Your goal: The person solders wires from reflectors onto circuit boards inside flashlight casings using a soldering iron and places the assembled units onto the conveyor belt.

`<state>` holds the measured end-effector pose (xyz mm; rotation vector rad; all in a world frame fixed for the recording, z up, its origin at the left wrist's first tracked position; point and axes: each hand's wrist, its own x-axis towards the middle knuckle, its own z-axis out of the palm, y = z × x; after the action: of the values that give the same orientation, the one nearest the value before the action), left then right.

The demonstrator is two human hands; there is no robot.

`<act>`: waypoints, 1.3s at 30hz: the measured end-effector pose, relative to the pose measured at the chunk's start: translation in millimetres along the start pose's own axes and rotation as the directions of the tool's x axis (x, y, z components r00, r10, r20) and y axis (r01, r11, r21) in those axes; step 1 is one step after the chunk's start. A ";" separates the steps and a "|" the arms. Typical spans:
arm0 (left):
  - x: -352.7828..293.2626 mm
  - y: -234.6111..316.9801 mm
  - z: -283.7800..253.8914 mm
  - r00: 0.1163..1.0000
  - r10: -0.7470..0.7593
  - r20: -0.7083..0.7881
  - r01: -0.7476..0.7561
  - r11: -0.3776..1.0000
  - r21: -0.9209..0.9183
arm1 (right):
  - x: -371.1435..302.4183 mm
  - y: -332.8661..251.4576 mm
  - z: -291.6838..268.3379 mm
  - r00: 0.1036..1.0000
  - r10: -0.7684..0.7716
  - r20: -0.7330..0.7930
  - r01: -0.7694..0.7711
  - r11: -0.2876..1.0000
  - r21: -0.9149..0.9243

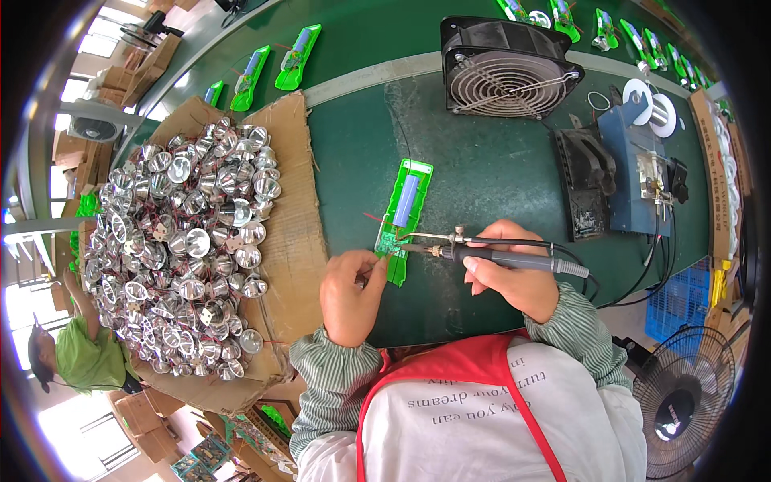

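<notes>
Fingers of our left hand (351, 295) sit narrowly together at the lower left edge of the long green plastic housing (398, 274), just beside its small green circuit board (391, 244); we cannot tell what they pinch. Right of the housing, our right hand (518, 273) grips a grey pen-shaped soldering iron (518, 259), its tip over the board. A blue cylindrical battery (407, 201) lies in the housing's upper part; silver cone-shaped reflectors (193, 243) heap left of the housing.

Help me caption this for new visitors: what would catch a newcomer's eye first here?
Probably the heap of silver reflectors on cardboard at left. Next, the green casing at centre, where the right hand holds a soldering iron at the circuit board. Then the boxy fan at top.
</notes>
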<state>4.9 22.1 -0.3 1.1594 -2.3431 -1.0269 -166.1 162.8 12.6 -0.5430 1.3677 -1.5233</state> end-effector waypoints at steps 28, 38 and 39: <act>5.0 -7.1 4.0 0.999 0.041 0.008 -0.041 0.999 0.032 | -3.0 -2.7 -6.5 0.995 -0.086 -0.049 0.088 0.996 0.035; -13.6 2.6 -2.7 0.991 0.076 0.107 -0.094 0.981 0.168 | -15.0 6.5 -23.8 0.965 -0.258 0.038 0.256 0.966 0.044; -15.9 5.1 -1.2 0.988 0.124 0.093 -0.139 0.973 0.183 | -18.1 6.8 -24.8 0.968 -0.250 0.017 0.250 0.968 0.032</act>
<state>12.6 36.2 4.6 1.0263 -2.5892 -0.8356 -176.6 191.3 4.6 -0.7326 1.2953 -1.7324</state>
